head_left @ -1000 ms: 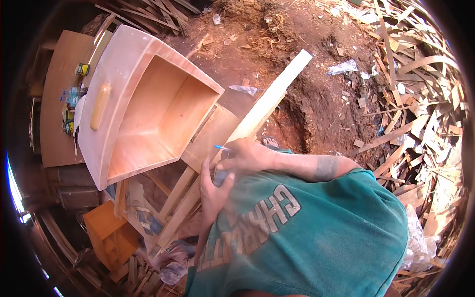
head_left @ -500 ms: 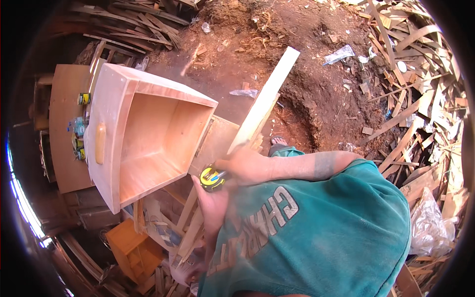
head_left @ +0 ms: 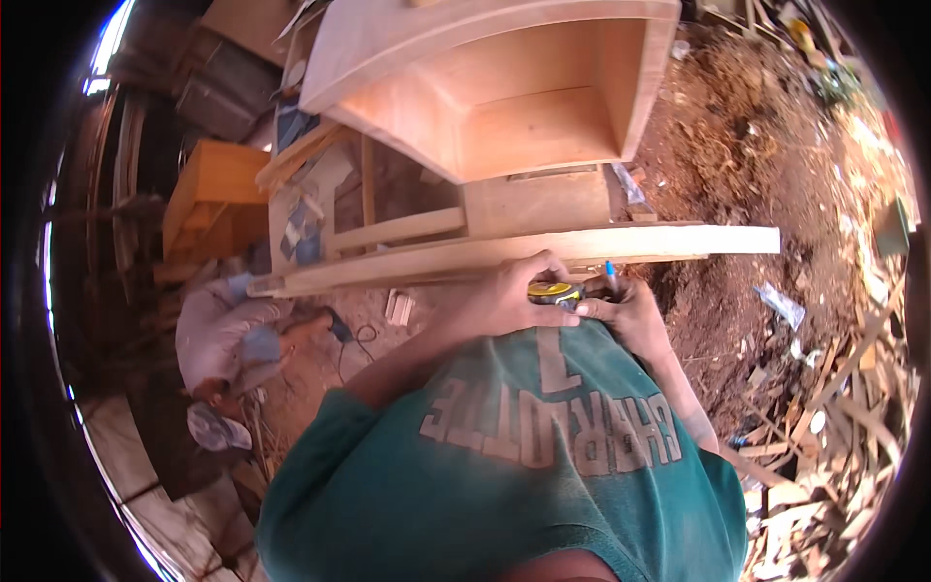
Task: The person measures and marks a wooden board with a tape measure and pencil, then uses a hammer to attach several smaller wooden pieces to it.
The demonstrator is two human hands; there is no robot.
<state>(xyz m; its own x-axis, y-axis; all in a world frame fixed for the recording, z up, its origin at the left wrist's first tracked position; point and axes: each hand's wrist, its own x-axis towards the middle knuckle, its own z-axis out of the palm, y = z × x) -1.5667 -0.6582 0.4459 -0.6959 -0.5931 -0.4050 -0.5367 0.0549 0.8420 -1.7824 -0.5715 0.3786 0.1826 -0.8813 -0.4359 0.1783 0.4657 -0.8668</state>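
Note:
In front of my chest, my left hand (head_left: 524, 291) is closed round a yellow-and-black tape measure (head_left: 555, 290). My right hand (head_left: 630, 312) meets it from the other side, its thumb against the case. A blue-tipped pen (head_left: 610, 271) sticks up from between the right fingers. Just beyond both hands a long pale wooden board (head_left: 679, 240) runs across the view. Past that stands a large wooden box-like piece (head_left: 543, 121), its open cavity facing me. No drawn-out tape blade can be made out.
At the left a person (head_left: 228, 339) crouches on the ground by a dark corded tool (head_left: 339, 326). An orange-brown wooden cabinet (head_left: 218, 199) stands behind. Scrap wood (head_left: 824, 427) heaps up at the right, near a clear plastic wrapper (head_left: 782, 305) on the earth.
My view has swung left, so the box piece now sits at the top and the board lies across. The crouching person shows more fully. Both hands stay at the tape measure.

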